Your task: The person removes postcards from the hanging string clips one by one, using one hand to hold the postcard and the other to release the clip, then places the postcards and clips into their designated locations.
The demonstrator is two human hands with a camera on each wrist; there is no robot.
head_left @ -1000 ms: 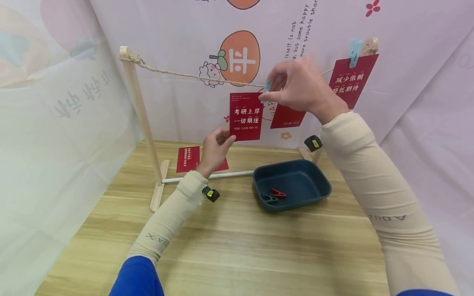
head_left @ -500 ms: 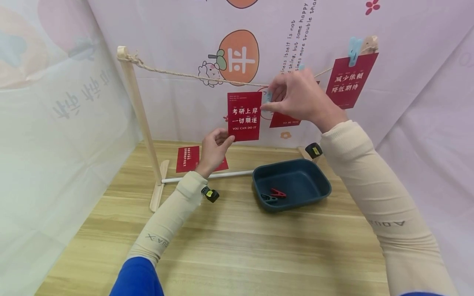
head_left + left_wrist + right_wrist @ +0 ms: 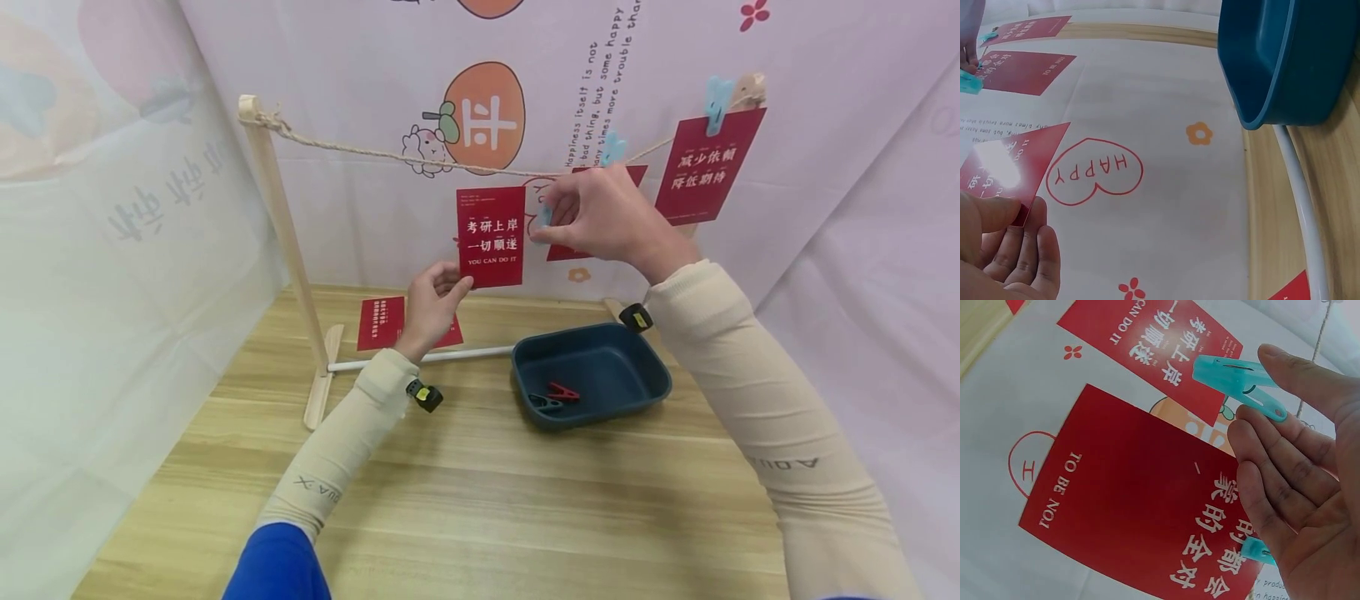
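My left hand point(image 3: 432, 304) pinches a red card point(image 3: 491, 237) with white lettering by its lower left corner, holding it upright just under the twine point(image 3: 375, 153). My right hand point(image 3: 611, 218) pinches a light blue clothespin point(image 3: 1229, 374) between thumb and fingers, to the right of that card. In the head view a gap shows between clothespin and card, and the clothespin is below the twine. Behind the right hand hangs a second red card point(image 3: 1129, 494), partly hidden in the head view. A third red card point(image 3: 708, 167) hangs at the right end from a blue clothespin point(image 3: 717, 104).
A wooden post point(image 3: 281, 225) carries the twine at the left. A white bar point(image 3: 472, 355) runs low across the stand. The dark blue basin point(image 3: 600, 417) holds a red clothespin point(image 3: 564, 392) and a dark green one point(image 3: 545, 403). More red cards point(image 3: 380, 323) lie on the wooden table point(image 3: 487, 517).
My right hand has moved down from the twine with the clothespin, uncovering more of the hanging card and its clip behind. The card in my left hand has shifted slightly left.
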